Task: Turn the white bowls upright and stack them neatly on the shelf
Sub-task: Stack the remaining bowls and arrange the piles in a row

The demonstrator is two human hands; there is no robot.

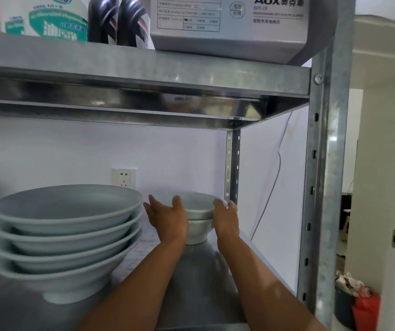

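Head view: four large bowls [65, 225] are sitting stacked upright on the shelf [198, 271]. Just right of them, the left hand [167, 220] is pressing straight-fingered against the top small bowl [195, 204], nested upright in a lower bowl [197, 231]. Farther right, the right hand [226, 219] is curling over its rim, probably centring it.

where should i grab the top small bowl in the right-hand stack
At its flared rim, from the left and right sides. The top small bowl sits upright, nested in the lower bowl, so only the rim stands clear.

Pale white bowls [192, 206]; silver-grey shelf [203, 271]
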